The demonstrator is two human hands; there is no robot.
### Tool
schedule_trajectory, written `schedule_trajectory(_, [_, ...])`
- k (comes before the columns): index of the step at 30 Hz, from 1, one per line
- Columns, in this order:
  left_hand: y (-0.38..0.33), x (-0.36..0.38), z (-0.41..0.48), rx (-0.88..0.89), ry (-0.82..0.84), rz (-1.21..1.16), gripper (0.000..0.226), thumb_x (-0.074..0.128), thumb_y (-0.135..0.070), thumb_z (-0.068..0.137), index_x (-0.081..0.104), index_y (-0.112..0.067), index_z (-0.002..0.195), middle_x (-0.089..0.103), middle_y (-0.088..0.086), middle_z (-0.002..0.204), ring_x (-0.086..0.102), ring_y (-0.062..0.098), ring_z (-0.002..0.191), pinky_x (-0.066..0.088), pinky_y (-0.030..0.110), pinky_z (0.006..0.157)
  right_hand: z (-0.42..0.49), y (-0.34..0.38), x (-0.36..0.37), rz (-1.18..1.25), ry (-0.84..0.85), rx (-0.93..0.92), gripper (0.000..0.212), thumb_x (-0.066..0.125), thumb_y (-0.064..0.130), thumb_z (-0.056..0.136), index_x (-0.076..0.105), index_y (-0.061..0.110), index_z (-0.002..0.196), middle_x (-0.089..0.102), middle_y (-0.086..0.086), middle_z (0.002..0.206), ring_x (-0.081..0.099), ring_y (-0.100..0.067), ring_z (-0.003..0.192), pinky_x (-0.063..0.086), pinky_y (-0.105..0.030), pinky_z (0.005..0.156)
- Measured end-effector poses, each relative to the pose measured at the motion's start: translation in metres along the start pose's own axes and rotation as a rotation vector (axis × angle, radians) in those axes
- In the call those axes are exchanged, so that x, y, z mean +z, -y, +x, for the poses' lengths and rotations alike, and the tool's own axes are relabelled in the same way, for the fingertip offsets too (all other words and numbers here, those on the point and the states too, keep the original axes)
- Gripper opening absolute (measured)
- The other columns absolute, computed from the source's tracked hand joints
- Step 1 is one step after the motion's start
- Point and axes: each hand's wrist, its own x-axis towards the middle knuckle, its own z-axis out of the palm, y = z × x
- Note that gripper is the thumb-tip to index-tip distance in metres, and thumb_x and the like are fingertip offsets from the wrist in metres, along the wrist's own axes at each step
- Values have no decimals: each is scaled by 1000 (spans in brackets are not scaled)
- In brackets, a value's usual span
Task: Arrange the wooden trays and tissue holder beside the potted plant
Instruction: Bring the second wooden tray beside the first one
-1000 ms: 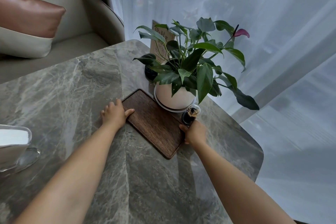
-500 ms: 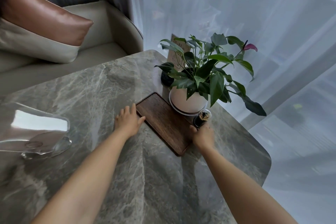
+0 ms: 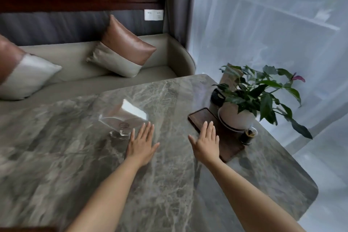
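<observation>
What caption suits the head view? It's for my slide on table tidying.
Both open hands, left hand and right hand, reach toward the clear tissue holder while the wooden tray sits beside the potted plant.

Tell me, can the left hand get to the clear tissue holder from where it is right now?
Probably yes. The left hand is open, fingers spread, just short of the tissue holder, with only bare marble table between them. The wooden tray and right hand sit off to the side.
</observation>
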Motion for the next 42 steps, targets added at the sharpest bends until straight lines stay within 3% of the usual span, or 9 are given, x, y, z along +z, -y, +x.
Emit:
schedule_trajectory(4, [50,-1,-49,-94,-6,-31,69,19,-48,98,-10,-13,150,-22,-1,156,-13,17,148,-7,43,120,-25,58,18,-104,38,-175,77,19,52,95,-17,7,146,-23,-12,156,-20,-24,145,-6,-42,119])
schedule_trajectory(8, [107,-3,-100,-215,6,-50,75,6,-57,91,-11,-15,150,-15,-1,160,-13,15,148,-7,42,121,-55,119,41,-162,87,-334,76,17,53,95,-21,8,144,-26,-10,155,-22,-23,144,-8,-41,119])
schedule_trajectory(13, [184,2,-162,-387,10,-94,69,19,-50,97,-10,-16,150,-15,-1,160,-12,15,148,-5,42,121,-98,187,80,-207,172,-497,88,-3,66,77,-24,11,143,-27,-8,155,-24,-21,143,-9,-41,119])
schedule_trajectory(18, [251,24,-221,-575,50,-109,69,20,-50,97,-9,-15,150,-12,0,161,-9,15,149,-2,42,122,-139,237,122,-214,254,-615,76,20,52,95,-17,9,146,-22,-7,157,-20,-22,145,-7,-41,118])
schedule_trajectory(20, [272,35,-242,-653,66,-137,70,20,-51,97,-7,-15,150,-11,1,161,-7,16,149,0,42,122,-152,250,138,-229,298,-639,76,20,51,95,-18,9,145,-22,-7,157,-20,-22,145,-8,-41,118])
schedule_trajectory(24, [306,60,-279,-785,81,-206,72,25,-52,96,-3,-14,151,-5,3,161,-1,18,149,3,44,122,-176,267,170,-252,408,-624,85,9,62,87,-15,7,146,-17,-9,158,-16,-24,146,-7,-41,119])
schedule_trajectory(30, [336,85,-310,-925,251,-303,76,22,-58,93,1,-14,151,4,7,161,8,22,149,12,46,120,-196,276,210,-224,504,-549,77,28,51,95,-7,9,149,-3,-11,160,1,-27,147,4,-46,120])
schedule_trajectory(36, [342,92,-316,-925,242,-226,74,27,-60,91,22,-11,147,29,14,152,29,28,140,29,41,112,-200,276,226,-248,502,-449,60,39,45,94,23,12,142,31,-16,145,28,-33,135,28,-44,110])
schedule_trajectory(42, [344,96,-312,-885,251,-221,73,28,-60,91,29,-7,141,35,15,150,31,29,139,32,39,111,-202,272,229,-182,512,-315,45,44,30,93,33,9,131,39,-16,134,41,-35,125,40,-43,101])
